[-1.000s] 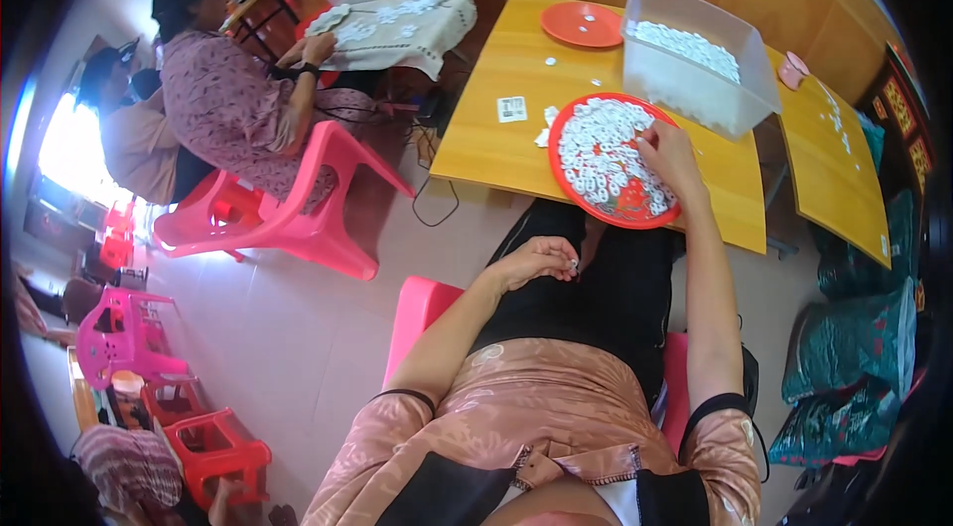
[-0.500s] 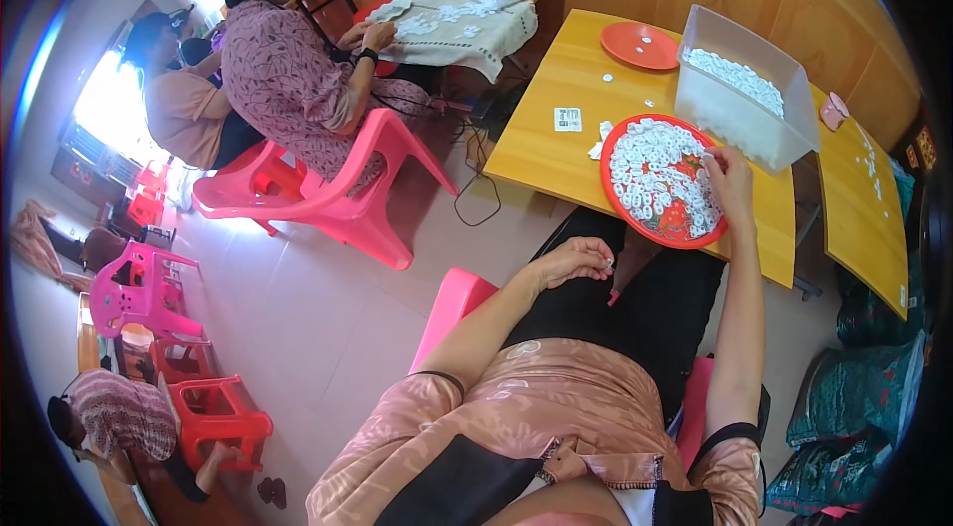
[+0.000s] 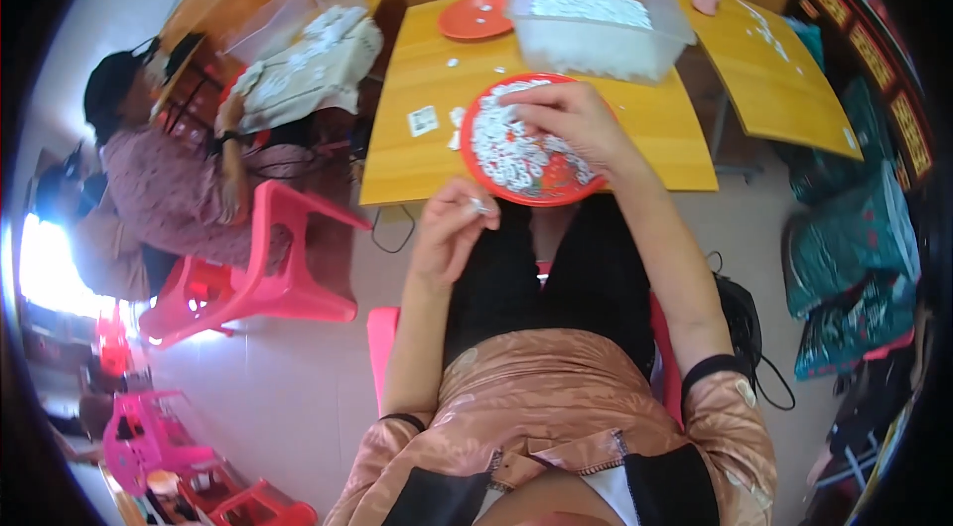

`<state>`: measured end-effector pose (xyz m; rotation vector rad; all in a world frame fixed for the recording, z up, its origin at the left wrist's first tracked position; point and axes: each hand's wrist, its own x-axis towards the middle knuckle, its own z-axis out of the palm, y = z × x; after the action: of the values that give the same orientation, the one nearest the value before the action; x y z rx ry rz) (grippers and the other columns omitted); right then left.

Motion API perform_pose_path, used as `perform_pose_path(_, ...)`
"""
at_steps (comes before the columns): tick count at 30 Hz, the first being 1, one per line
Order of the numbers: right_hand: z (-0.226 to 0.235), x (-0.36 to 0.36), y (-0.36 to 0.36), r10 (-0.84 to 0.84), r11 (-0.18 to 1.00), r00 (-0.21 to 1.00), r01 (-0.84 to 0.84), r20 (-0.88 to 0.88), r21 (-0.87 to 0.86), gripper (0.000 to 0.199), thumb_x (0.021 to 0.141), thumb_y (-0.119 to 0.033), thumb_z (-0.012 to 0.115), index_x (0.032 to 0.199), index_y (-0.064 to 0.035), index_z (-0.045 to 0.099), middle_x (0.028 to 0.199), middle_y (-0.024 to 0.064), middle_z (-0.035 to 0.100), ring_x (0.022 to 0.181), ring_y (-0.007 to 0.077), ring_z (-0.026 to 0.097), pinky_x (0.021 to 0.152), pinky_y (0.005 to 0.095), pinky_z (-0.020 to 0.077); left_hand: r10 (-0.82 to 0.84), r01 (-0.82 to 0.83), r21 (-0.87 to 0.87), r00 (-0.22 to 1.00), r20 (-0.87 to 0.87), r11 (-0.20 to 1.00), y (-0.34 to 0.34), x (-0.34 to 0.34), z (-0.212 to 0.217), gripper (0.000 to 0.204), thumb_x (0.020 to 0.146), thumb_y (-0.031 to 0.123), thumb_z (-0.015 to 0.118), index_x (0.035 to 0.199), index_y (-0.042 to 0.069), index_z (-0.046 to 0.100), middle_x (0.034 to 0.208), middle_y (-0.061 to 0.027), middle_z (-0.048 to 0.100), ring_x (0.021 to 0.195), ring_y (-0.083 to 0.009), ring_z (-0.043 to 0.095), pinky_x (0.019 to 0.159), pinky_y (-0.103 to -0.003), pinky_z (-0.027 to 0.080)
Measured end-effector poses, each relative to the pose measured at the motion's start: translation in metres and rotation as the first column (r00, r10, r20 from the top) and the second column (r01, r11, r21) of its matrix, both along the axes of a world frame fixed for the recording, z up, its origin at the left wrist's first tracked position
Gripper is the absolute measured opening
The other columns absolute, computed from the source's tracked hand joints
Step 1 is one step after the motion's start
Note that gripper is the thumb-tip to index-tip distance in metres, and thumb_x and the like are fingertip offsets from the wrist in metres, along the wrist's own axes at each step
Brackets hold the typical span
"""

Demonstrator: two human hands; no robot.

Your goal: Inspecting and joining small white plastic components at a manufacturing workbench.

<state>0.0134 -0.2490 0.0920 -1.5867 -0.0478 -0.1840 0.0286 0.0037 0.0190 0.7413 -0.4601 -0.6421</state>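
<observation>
- Now the left hand (image 3: 449,228) hovers at the near edge of the yellow wooden table (image 3: 417,164), its fingers pinched on a small white piece (image 3: 480,205).
- Just beyond those fingers lies the round red plastic plate (image 3: 541,179), heaped with small white pieces (image 3: 501,139).
- Over that plate rests the right hand (image 3: 561,119), fingers curled down among the pieces; whether they grip any, I cannot tell.
- Farther beyond stands a clear plastic tub (image 3: 596,15) of white pieces, with a small orange plate (image 3: 476,17) just beside it.
</observation>
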Motion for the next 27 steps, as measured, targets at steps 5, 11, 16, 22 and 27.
perform_pose_path(5,-0.003,-0.013,0.017,0.073,0.991,0.996,-0.078,0.045,0.11,0.024,0.094,-0.008,0.072,0.115,0.0015,0.077,0.091,0.0066,0.074,0.085,0.0103,0.068,0.077,0.023,0.0544,0.058,-0.058,-0.016,0.998,0.008,0.998,-0.022,-0.016,0.042,0.013,0.095,0.006,0.065,0.106,0.003,0.06,0.094,-0.012,0.066,0.09,-0.022,0.063,0.083,-0.034,0.051)
perform_pose_path(11,-0.008,-0.019,0.017,0.164,0.977,0.984,-0.171,0.064,0.127,0.023,0.093,-0.007,0.074,0.114,0.0016,0.077,0.105,0.0118,0.077,0.098,0.0143,0.073,0.088,0.0255,0.0579,0.207,-0.208,-0.032,0.978,-0.026,0.978,-0.018,-0.026,0.035,0.011,0.099,0.004,0.062,0.109,0.002,0.061,0.108,-0.0141,0.065,0.094,-0.022,0.064,0.088,-0.033,0.052)
perform_pose_path(16,-0.013,-0.027,0.02,0.176,0.981,0.98,-0.182,0.093,0.07,0.023,0.094,-0.007,0.072,0.115,0.0013,0.077,0.101,0.0099,0.078,0.092,0.0097,0.071,0.083,0.0228,0.0566,0.297,-0.298,0.002,0.953,-0.05,0.955,-0.02,-0.029,0.032,0.014,0.099,0.006,0.063,0.113,0.002,0.062,0.119,-0.0164,0.065,0.106,-0.0226,0.067,0.101,-0.034,0.054)
perform_pose_path(22,-0.008,-0.037,0.025,0.211,0.973,0.977,-0.211,0.015,0.088,0.024,0.097,-0.008,0.07,0.119,0.0015,0.074,0.09,0.0035,0.074,0.079,0.005,0.066,0.073,0.0201,0.0536,0.275,-0.276,-0.004,0.959,-0.063,0.961,-0.023,-0.032,0.028,0.013,0.1,0.006,0.062,0.113,0.001,0.061,0.116,-0.0163,0.065,0.106,-0.0232,0.067,0.101,-0.035,0.054)
perform_pose_path(27,-0.007,-0.039,0.035,0.197,0.948,0.98,-0.189,-0.004,0.257,0.026,0.098,-0.007,0.069,0.121,0.0031,0.072,0.093,0.005,0.074,0.076,0.0068,0.065,0.071,0.02,0.0536,0.285,-0.286,-0.011,0.955,-0.085,0.958,-0.024,-0.034,0.025,0.014,0.101,0.006,0.062,0.114,0.001,0.061,0.113,-0.015,0.066,0.106,-0.0226,0.068,0.101,-0.036,0.054)
